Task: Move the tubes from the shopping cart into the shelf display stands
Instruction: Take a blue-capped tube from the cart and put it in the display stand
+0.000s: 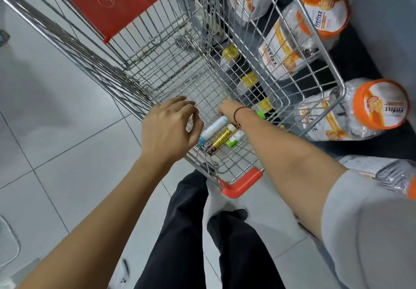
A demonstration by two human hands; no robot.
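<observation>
Three tubes lie side by side on the wire floor of the shopping cart at its near end: a white and blue tube, a gold and brown tube and a small white tube with a green cap. My left hand hovers over the cart's near left rim, fingers spread, holding nothing. My right hand reaches down into the cart and its fingers touch the top end of the white and blue tube; whether they grip it is hidden. A red cord circles that wrist.
Clear jars with orange lids lie on the dark low shelf right of the cart. Yellow-capped items show through the cart's right wall. The red child-seat flap stands at the cart's far end, an orange corner bumper near my legs.
</observation>
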